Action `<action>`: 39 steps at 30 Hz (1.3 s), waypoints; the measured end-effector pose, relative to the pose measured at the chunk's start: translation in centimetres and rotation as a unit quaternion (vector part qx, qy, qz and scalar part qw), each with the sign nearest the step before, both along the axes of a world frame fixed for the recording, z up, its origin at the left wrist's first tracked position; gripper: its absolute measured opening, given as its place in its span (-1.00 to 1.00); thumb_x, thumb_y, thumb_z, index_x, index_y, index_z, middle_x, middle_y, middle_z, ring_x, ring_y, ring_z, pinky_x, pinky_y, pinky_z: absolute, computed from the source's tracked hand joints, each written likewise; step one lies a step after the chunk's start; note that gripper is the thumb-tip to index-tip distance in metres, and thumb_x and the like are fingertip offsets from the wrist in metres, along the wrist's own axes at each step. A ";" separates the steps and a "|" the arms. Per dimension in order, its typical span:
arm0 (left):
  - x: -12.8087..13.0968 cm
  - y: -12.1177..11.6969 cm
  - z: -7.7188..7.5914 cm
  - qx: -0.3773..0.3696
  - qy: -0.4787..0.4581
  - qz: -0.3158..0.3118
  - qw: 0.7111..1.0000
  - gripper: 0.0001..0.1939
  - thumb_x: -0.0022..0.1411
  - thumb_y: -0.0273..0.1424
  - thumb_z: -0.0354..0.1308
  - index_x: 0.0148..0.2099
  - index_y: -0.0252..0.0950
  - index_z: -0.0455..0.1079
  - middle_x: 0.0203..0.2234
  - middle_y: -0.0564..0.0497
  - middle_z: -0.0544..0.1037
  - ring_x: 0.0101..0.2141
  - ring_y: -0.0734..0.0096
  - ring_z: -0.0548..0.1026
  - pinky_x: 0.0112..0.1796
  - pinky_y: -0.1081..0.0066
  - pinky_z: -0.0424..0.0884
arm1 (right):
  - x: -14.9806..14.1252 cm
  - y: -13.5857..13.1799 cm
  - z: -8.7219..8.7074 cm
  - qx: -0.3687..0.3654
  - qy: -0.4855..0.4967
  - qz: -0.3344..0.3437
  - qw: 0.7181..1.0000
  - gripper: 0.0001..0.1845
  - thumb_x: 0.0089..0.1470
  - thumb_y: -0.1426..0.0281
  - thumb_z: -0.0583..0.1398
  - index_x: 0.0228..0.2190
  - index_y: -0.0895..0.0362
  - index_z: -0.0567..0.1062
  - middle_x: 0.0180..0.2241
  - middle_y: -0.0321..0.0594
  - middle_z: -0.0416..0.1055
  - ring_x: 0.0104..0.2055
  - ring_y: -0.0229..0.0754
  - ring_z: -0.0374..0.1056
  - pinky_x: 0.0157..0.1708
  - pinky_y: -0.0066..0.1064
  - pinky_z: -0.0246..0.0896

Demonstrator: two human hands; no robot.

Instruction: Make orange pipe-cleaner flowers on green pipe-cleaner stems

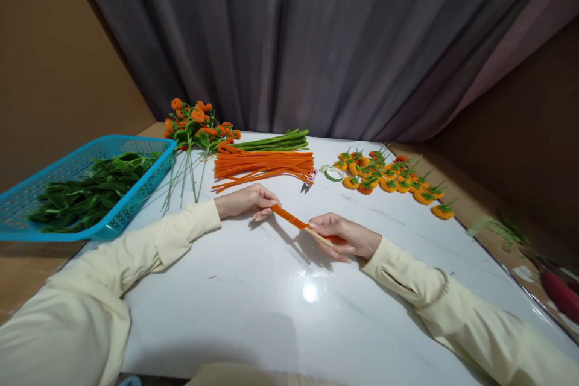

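Between my hands is an orange pipe cleaner (291, 216) wound in tight coils around a thin pale stick (322, 237). My left hand (249, 201) pinches the coiled end, thumb and fingers closed on it. At the other end, my right hand (338, 233) is closed around the stick and the orange strand, and part of both is hidden behind its fingers. Both hands are held a little above the white table (253, 313). Just beyond them lies a bundle of straight orange pipe cleaners (265, 164).
A blue basket (115, 217) of green fuzzy leaves (97, 190) stands left. Orange flowers on stems (199, 117) and green pipe cleaners (275, 142) lie at the back. Scissors (309, 183), a roll of green tape (335, 174) and several small orange flower heads (389, 178) lie right.
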State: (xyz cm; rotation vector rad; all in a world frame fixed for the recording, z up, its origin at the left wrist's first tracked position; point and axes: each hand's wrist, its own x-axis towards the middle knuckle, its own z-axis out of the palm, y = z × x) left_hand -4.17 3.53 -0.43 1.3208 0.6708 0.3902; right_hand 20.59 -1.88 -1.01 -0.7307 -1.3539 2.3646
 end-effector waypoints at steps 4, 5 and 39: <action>0.7 -0.5 -0.4 -0.001 -0.021 0.049 0.999 -0.76 0.09 -0.33 0.22 -0.36 -0.47 0.42 -0.73 0.11 0.35 -0.72 0.62 0.28 -0.66 0.57 0.18 | 0.0 0.1 -0.2 -0.004 0.014 -0.035 0.999 -0.71 0.06 0.34 0.17 -0.62 0.20 0.29 -0.87 -0.47 0.13 -0.89 -0.51 -0.20 -0.89 -0.67 -0.02; 0.9 -0.6 -0.5 -0.003 -0.028 0.068 0.997 -0.76 0.09 -0.33 0.22 -0.36 -0.47 0.42 -0.72 0.11 0.35 -0.71 0.62 0.30 -0.65 0.58 0.20 | 0.0 0.2 -0.2 -0.005 0.016 -0.047 0.999 -0.73 0.05 0.36 0.17 -0.61 0.19 0.29 -0.86 -0.48 0.13 -0.89 -0.51 -0.20 -0.89 -0.68 -0.05; 1.0 -1.0 -0.3 0.269 0.108 0.135 0.947 -0.79 0.03 -0.39 0.07 -0.56 -0.40 0.39 -0.79 0.15 0.18 -0.68 0.61 0.07 -0.64 0.55 -0.01 | 0.4 1.3 0.8 -0.049 -0.114 0.016 0.992 -0.66 0.14 0.39 0.04 -0.47 0.36 0.50 -0.76 -0.22 0.40 -0.92 -0.48 -0.11 -0.91 -0.62 0.04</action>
